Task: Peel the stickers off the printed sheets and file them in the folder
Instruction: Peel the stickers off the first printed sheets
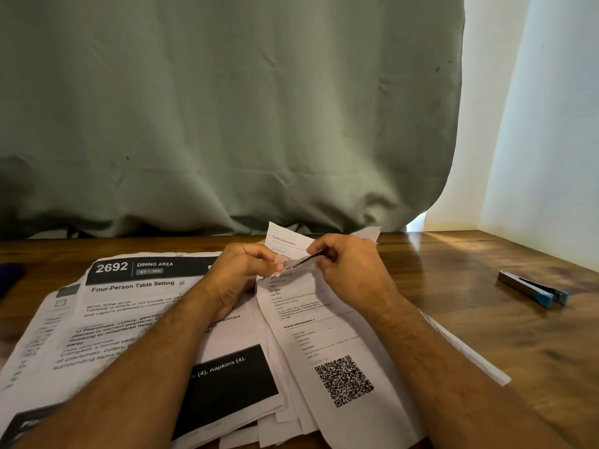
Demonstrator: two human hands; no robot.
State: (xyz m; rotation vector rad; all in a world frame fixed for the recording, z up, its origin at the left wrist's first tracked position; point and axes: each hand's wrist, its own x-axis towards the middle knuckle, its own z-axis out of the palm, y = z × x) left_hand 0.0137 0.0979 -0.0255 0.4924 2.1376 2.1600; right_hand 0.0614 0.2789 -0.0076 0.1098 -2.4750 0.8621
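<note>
Hands meet over a printed sheet (pixel 327 338) near the table's (pixel 470 325) far edge: the left hand (pixel 241 270) and right hand (pixel 348 267) each pinch its folded upper part between thumb and fingertips. More printed sheets (pixel 129 319) spread toward the near-left edge; a stapler (pixel 534 288) lies by the right edge.

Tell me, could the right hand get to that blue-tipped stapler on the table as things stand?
Probably yes, but not right away. The stapler lies alone on bare table to the right, with nothing between. The right hand is busy, though, pinching the sheet along with the left hand.
</note>
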